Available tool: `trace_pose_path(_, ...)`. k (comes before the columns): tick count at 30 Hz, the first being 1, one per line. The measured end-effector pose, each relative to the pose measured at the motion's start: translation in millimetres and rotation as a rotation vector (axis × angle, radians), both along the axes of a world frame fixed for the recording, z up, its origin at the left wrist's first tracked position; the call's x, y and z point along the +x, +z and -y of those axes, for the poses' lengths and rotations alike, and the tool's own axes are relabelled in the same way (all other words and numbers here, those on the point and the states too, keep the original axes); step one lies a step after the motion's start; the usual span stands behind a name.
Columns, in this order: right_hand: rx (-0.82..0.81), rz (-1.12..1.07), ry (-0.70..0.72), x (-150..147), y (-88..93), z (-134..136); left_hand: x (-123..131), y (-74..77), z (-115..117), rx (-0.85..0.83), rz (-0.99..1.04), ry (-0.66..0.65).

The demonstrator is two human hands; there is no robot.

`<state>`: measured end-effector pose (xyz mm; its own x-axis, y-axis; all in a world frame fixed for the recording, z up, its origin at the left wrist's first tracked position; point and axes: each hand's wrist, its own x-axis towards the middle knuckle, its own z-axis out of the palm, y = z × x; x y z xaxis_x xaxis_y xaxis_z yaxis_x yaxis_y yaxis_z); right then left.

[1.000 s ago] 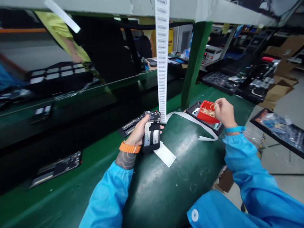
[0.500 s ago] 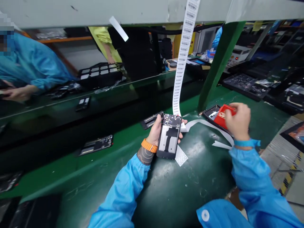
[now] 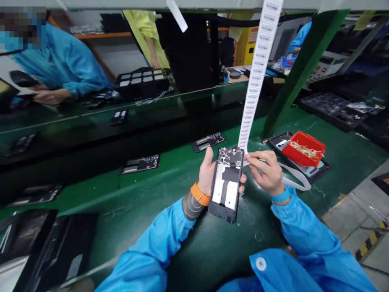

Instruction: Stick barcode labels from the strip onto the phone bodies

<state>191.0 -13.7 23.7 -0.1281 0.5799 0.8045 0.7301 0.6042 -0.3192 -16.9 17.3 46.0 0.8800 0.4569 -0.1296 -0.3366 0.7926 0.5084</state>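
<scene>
My left hand grips an opened phone body, back side up, with its circuit board and white panel showing. My right hand is beside the phone's top right corner, with its fingers pinched together; what they hold is too small to make out. A strip of barcode labels hangs down from above and ends just behind the phone. A red bin of small gold-coloured parts rests on a black tray to the right.
Several opened phone bodies lie on the dark conveyor belt beyond the green bench. A green post stands at the right. Across the belt, a person's sleeve and hand work near a black tray of parts.
My right hand has left the red bin and come over to the phone's top edge. My left hand has lifted the phone nearer to me. The view has swung left.
</scene>
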Motion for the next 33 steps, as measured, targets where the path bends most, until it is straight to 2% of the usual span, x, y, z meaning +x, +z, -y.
trace_pose_path(3, 0.09, 0.049, -0.083, 0, -5.5, 1, 6, -1.2, 5, -0.061, 0.064, 0.06)
trace_pose_path(6, 0.167, 0.069, -0.107, 0, -9.7, 0, 12, 4.9, 11, -0.141, 0.099, 0.127)
trace_pose_path(11, 0.091, 0.074, -0.117, -2, -15.1, -4, 19, 22.6, 19, -0.27, 0.094, 0.24)
trace_pose_path(14, 0.072, -0.055, -0.099, -6, -15.1, -3, 22, 24.9, 18, -0.282, 0.096, 0.331)
trace_pose_path(16, 0.046, -0.261, -0.112, -6, -13.6, -3, 21, 21.0, 15, -0.271, 0.059, 0.401)
trace_pose_path(18, -0.067, -0.512, -0.124, -1, -11.4, -6, 16, 13.4, 12, -0.256, -0.055, 0.47)
trace_pose_path(20, -0.288, -0.719, -0.079, 5, -8.0, -10, 5, 3.4, 10, -0.229, -0.208, 0.578)
trace_pose_path(23, -0.65, -0.948, 0.125, 3, -0.5, -12, -14, -12.6, 6, -0.229, -0.343, 0.771)
trace_pose_path(25, -0.841, -1.035, 0.292, -14, 5.2, -4, -24, -21.1, 3, -0.264, -0.282, 0.797)
trace_pose_path(29, -1.135, -0.995, 0.523, -73, 11.8, 26, -22, -28.3, -5, -0.248, -0.054, 0.765)
trace_pose_path(33, -1.219, -0.837, 0.496, -113, 8.2, 44, -7, -26.8, -11, -0.204, 0.016, 0.756)
